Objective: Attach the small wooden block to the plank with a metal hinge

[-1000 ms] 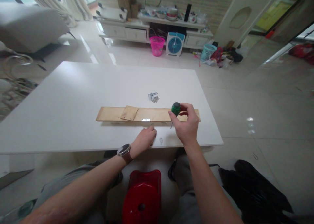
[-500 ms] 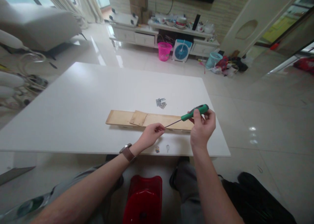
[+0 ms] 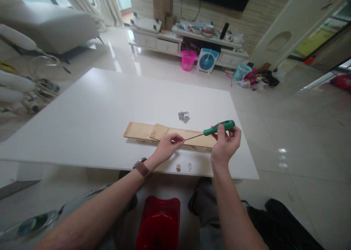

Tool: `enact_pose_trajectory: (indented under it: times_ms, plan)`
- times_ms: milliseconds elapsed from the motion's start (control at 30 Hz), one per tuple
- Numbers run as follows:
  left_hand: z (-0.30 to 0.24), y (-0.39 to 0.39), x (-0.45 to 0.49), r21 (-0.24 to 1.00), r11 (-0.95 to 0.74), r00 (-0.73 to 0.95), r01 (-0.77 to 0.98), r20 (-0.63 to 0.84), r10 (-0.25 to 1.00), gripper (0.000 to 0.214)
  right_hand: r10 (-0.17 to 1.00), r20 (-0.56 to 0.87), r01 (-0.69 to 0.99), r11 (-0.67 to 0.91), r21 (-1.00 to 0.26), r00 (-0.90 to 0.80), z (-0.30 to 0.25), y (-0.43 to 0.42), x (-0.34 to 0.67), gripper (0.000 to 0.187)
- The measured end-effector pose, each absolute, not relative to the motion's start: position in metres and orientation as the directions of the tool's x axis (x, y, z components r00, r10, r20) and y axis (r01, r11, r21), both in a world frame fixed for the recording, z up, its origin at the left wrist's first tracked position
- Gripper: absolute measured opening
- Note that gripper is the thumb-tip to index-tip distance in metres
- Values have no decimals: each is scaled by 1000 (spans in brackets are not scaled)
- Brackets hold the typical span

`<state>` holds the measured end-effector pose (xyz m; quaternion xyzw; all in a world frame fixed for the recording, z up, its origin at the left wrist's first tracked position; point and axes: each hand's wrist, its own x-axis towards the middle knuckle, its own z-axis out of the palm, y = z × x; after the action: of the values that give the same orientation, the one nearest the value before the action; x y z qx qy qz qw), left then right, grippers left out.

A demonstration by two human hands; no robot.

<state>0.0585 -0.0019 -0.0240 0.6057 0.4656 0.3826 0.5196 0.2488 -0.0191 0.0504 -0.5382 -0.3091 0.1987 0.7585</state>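
Note:
My right hand (image 3: 227, 142) is closed round a green-handled screwdriver (image 3: 219, 128), whose thin shaft slants down to the left. At its tip, the thumb and fingers of my left hand (image 3: 171, 144) are pinched together; whatever small thing is between them is too small to make out. Under both hands lies a long light wooden board (image 3: 141, 130), with a short wooden piece (image 3: 159, 131) across it. Several metal hinges (image 3: 184, 116) lie in a small pile beyond the board. Between my arms, two small items, a colourful one (image 3: 178, 167) and a pale one (image 3: 190, 167), rest near the table's front edge.
The white table (image 3: 90, 111) spreads in front of me. A red stool (image 3: 159, 224) stands below its front edge, between my legs. Across the floor are a pink basket (image 3: 188, 60), a blue fan (image 3: 207, 60) and a low cabinet (image 3: 145, 41). A black bag (image 3: 285, 220) lies at the lower right.
The view has shifted slightly, moving the board and hinges a little right in the picture. Both hands keep their hold, and the screwdriver tip stays at my left fingertips.

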Motion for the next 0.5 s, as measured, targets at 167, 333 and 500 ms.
enact_pose_trajectory:
  times_ms: [167,333,500]
  plan:
    - [-23,2,57,983,-27,262,180,-22,965,8,655,245,28,324,-946,714,46,-15,247,50]
    - [-20,3,56,986,-14,268,168,-32,963,9,631,247,41,322,-946,735,48,-19,247,50]
    - [-18,0,57,991,-7,267,132,-29,963,10,587,251,53,334,-941,769,50,-24,251,47]
